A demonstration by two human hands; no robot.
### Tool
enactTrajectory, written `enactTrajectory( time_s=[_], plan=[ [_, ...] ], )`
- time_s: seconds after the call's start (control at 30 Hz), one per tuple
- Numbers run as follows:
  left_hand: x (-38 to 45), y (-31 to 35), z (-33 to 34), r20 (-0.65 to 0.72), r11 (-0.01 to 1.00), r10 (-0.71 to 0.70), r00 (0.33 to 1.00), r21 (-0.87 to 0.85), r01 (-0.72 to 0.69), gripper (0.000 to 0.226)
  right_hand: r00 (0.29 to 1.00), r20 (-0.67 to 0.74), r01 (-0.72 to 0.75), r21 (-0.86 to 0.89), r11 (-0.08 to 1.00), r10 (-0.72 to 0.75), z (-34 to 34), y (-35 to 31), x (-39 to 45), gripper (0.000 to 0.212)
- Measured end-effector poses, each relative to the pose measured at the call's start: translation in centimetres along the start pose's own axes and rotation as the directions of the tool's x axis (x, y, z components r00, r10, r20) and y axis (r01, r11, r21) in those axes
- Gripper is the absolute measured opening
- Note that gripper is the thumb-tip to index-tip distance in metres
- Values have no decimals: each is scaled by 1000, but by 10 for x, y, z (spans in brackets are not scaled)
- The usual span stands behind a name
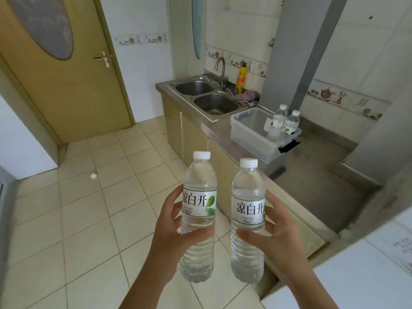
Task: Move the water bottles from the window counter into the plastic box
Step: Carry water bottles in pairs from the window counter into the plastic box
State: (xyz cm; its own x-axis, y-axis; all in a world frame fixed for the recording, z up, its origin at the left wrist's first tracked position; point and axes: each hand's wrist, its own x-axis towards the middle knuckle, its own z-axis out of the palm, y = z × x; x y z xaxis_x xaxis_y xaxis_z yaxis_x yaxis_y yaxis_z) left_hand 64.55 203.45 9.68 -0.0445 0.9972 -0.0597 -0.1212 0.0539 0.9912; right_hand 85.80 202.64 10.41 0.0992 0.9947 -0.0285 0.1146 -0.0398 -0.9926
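I hold two clear water bottles with white caps and green-white labels, both upright, in front of me over the floor. My left hand [171, 228] grips the left bottle [198, 217] around its middle. My right hand [274, 233] grips the right bottle [248, 219] the same way. Ahead on the steel counter sits the clear plastic box [249, 134] with a black latch. Two more water bottles [286, 121] stand upright in its far right corner.
A double steel sink [207, 97] with a tap lies beyond the box, with a yellow bottle [242, 78] and a cloth beside it. A wooden door [66, 70] is at left. Tiled floor lies below. A white ledge [361, 275] is at right.
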Motion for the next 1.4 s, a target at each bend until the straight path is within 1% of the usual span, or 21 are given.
enactTrajectory(
  time_s=[0.1, 0.27, 0.43, 0.6, 0.7, 0.8, 0.97, 1.07, 1.17, 1.33, 1.4],
  plan=[
    [49, -2, 8, 17, 1000, -4, 1000, -17, 5, 94, 1000, -17, -9, -8, 1000, 9, -2, -2, 45, 92],
    [145, -9, 27, 96, 1000, -13, 995, 6, 12, 95, 996, -88, -15, -39, 999, 11, -8, 6, 126, 90],
    [252, -10, 56, 232, 1000, -12, 973, 30, 5, 98, 978, -207, -9, -26, 1000, 3, -10, 4, 211, 89],
    [353, 6, 97, 420, 999, 6, 908, 41, -26, 96, 938, -347, 17, -1, 1000, -17, -21, -15, 288, 89],
    [402, 13, 128, 480, 999, 15, 877, 38, -38, 95, 899, -437, 35, 12, 999, -26, -39, -21, 327, 87],
    [448, 16, 164, 510, 999, 24, 860, 23, -42, 94, 862, -505, 36, 3, 999, -29, -61, -19, 365, 90],
    [510, 13, 228, 546, 995, 59, 836, 32, -91, 94, 829, -557, 49, -14, 999, -48, -96, -5, 426, 93],
    [538, 2, 260, 548, 991, 74, 833, 56, -125, 95, 815, -579, 50, -4, 999, -43, -117, 5, 458, 95],
    [563, -16, 281, 587, 987, 49, 808, 96, -130, 95, 795, -606, 21, -7, 1000, -21, -132, 22, 482, 93],
    [585, -52, 304, 623, 989, -54, 781, 142, -44, 100, 781, -624, -32, -6, 999, 21, -145, 53, 505, 94],
    [589, -65, 308, 626, 984, -88, 775, 178, -32, 101, 772, -635, -48, 4, 999, 40, -145, 65, 510, 94]
  ],
)
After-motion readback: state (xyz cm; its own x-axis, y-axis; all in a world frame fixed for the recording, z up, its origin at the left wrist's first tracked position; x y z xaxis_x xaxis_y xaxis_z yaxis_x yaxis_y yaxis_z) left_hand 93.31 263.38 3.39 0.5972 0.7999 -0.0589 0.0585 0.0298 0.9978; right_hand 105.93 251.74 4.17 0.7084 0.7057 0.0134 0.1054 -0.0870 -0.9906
